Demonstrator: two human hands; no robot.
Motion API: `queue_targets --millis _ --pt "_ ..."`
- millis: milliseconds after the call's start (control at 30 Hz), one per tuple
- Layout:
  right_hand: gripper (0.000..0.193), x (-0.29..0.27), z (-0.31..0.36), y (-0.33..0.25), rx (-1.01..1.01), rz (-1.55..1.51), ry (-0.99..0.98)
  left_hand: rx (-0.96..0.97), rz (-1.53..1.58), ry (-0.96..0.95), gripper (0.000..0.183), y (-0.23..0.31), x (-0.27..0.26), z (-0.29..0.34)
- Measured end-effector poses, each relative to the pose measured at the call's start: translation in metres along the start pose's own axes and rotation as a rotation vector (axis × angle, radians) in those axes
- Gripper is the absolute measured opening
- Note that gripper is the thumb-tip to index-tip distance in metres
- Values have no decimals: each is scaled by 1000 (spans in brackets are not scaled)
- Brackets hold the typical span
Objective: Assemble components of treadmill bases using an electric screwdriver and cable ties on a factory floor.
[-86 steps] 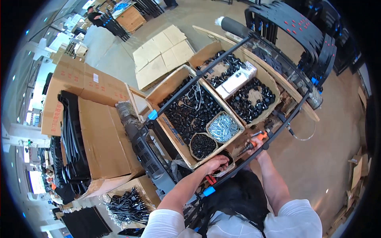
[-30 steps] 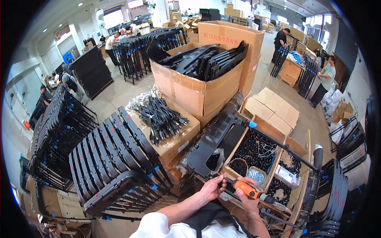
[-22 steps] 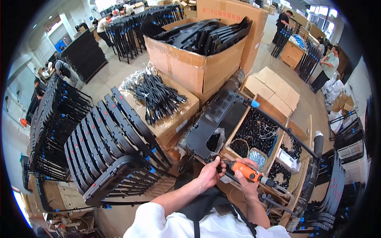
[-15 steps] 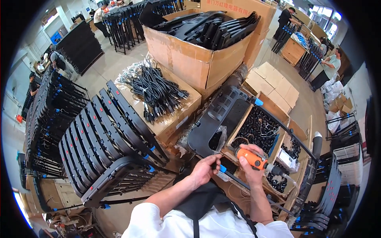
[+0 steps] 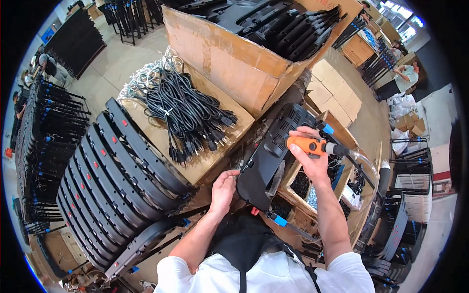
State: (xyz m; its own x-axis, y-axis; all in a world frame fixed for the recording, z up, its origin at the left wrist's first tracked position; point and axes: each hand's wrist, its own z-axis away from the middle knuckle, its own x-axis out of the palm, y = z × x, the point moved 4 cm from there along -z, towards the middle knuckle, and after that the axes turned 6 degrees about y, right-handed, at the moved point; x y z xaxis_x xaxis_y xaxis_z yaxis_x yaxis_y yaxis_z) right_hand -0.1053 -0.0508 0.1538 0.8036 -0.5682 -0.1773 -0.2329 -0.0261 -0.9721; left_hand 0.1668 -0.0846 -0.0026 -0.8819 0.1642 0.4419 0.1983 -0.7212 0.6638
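My right hand point(image 5: 310, 156) is wrapped round an orange power screwdriver point(image 5: 307, 145) with a black collar and a clear hose. It is held above the right side of a black plastic housing point(image 5: 259, 171) with vent slots at its far end. My left hand point(image 5: 223, 191) is closed, fingertips pressed together at the housing's left edge; whatever they pinch is hidden. At the housing's near end are a small red part point(image 5: 255, 211) and a blue clip point(image 5: 280, 220) on a dark tube.
Wooden bins point(image 5: 299, 180) of small black parts lie right of the housing. Left stand a row of curved black frames point(image 5: 105, 171) and a cardboard box with bundled black cables point(image 5: 183, 107). Behind rises a large carton point(image 5: 220, 58) of black plastic parts. Other people work farther off.
My left hand has moved from near the blue clip to the housing's left edge. My right hand has brought the screwdriver up from the bins toward the housing. The view has shifted.
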Motion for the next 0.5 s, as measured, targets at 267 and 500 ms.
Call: queue_targets --millis 267,500 --pt "49 20 -38 24 60 47 -48 326 -979 173 54 35 20 -27" --pt "51 21 -46 24 111 99 -46 773 -1251 93 51 26 39 -49"
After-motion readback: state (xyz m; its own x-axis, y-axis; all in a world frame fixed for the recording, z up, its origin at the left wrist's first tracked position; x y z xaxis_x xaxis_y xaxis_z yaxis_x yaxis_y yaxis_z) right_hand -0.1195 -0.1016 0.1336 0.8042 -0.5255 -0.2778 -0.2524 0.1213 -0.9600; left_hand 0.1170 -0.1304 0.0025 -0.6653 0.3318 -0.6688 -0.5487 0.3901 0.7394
